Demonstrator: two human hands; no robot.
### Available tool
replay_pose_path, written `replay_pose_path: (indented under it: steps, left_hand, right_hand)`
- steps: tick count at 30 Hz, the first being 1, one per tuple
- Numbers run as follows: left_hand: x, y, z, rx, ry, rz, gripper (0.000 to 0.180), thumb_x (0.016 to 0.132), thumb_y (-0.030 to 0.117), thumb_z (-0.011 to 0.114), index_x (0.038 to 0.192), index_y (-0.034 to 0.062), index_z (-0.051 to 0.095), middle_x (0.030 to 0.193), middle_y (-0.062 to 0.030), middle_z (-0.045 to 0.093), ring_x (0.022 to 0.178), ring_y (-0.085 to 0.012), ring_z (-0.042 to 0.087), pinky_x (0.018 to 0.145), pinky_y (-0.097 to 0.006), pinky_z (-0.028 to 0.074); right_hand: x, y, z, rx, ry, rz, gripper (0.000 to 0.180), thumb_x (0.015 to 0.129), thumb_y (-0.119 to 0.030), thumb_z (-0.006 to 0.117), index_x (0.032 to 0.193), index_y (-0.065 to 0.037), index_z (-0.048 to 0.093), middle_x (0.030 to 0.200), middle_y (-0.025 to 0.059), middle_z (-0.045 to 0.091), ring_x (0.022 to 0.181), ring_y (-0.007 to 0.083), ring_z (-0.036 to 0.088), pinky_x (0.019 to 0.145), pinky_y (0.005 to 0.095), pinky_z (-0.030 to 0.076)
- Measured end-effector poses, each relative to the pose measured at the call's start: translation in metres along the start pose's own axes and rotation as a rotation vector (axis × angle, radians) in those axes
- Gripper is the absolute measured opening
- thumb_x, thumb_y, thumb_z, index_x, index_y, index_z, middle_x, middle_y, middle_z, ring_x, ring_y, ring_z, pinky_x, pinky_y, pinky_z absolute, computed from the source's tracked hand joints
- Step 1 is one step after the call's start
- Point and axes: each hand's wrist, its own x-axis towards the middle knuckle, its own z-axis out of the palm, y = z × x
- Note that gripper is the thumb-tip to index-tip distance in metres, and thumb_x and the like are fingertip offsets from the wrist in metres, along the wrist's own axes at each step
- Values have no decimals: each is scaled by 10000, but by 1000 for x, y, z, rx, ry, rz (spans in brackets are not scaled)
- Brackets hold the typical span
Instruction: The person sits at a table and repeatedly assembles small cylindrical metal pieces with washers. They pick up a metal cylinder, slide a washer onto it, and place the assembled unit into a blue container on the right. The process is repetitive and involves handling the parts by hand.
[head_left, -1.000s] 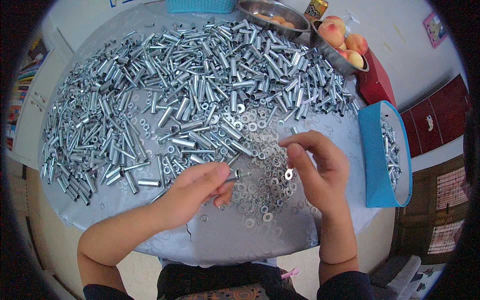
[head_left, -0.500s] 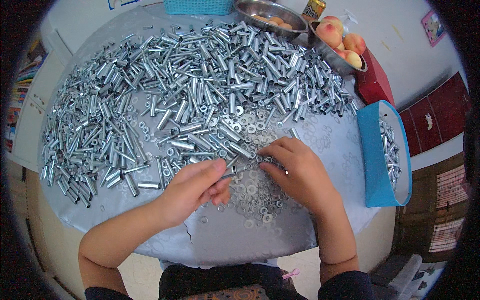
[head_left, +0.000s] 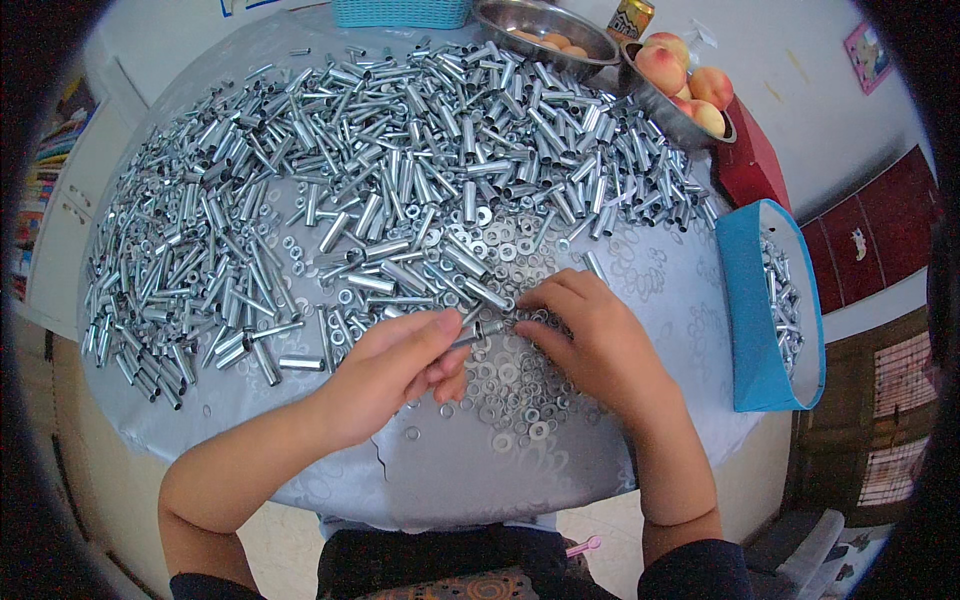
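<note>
My left hand (head_left: 405, 372) is closed round a slim metal bolt (head_left: 468, 340), its thumb pressed along the top. The bolt points right, toward my right hand (head_left: 595, 345). That hand's fingers are curled, with thumb and forefinger close together by the bolt's far end; whatever lies between them is too small to make out. Beneath and between both hands spreads a layer of flat washers (head_left: 510, 390). Just beyond my fingertips lie loose metal sleeves (head_left: 465, 258), part of a large heap of sleeves, bolts and nuts (head_left: 400, 130).
At the right edge of the cloth-covered table (head_left: 440, 490) stands a blue bin (head_left: 745, 330) holding metal pieces. Farther back are a steel bowl of peaches (head_left: 690, 125), a bowl of eggs (head_left: 500, 20), a can (head_left: 630, 20), a red box (head_left: 755, 165) and a turquoise basket (head_left: 400, 12).
My left hand has shifted slightly right with the bolt. My right hand's fingertips have moved only a little, staying near the bolt's end.
</note>
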Motion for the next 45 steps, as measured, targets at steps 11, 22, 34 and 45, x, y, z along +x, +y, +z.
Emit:
replay_pose_path:
  steps: [11, 22, 34, 45]
  left_hand:
    - [0, 1, 1, -48, 6, 5, 336, 924, 327, 386, 748, 46, 436, 679, -3, 400, 639, -111, 445, 616, -231, 372]
    - [1, 0, -1, -22, -31, 2, 324, 922, 333, 391, 769, 52, 440, 696, 2, 398, 644, -109, 440, 619, -233, 369]
    - [0, -3, -2, 121, -36, 26, 348, 921, 354, 378, 774, 48, 454, 703, 6, 416, 652, -100, 452, 617, -220, 357]
    - [0, -3, 1, 155, -44, 44, 364, 926, 353, 365, 761, 40, 451, 697, 1, 421, 643, -98, 439, 617, -228, 361]
  right_hand:
    - [0, -1, -3, 143, 14, 42, 204, 727, -36, 567, 930, -28, 551, 884, 146, 547, 864, 332, 525, 755, 372, 439]
    - [0, -19, -11, 483, 202, -136, 237, 696, 47, 608, 917, -38, 608, 882, 100, 609, 839, 235, 592, 744, 311, 461]
    - [-2, -20, -1, 629, 215, -152, 249, 706, 34, 623, 946, -25, 603, 893, 100, 617, 818, 226, 604, 723, 304, 469]
    - [-4, -28, -2, 820, 203, -103, 426, 697, 129, 615, 1089, 45, 472, 926, 119, 570, 846, 176, 574, 774, 304, 462]
